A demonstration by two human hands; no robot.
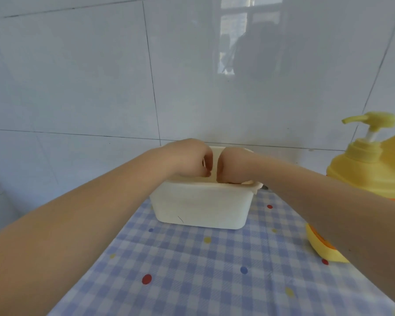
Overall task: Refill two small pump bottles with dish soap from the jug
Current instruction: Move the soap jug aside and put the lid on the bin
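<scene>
My left hand (187,156) and my right hand (232,165) meet knuckle to knuckle over a white rectangular tub (198,206) at the back of the table. Both reach down into it with curled fingers. Between them shows a strip of a small white bottle (216,159), which both hands seem to grip. Its lower part and the rest of the tub's contents are hidden. The big yellow soap jug (369,169) with a yellow pump head stands at the right edge, apart from my hands.
A yellow and orange object (324,249) lies on the blue checked tablecloth (192,270) at the right, partly under my right forearm. A white tiled wall (100,76) rises directly behind the tub. The cloth's left edge runs diagonally at lower left.
</scene>
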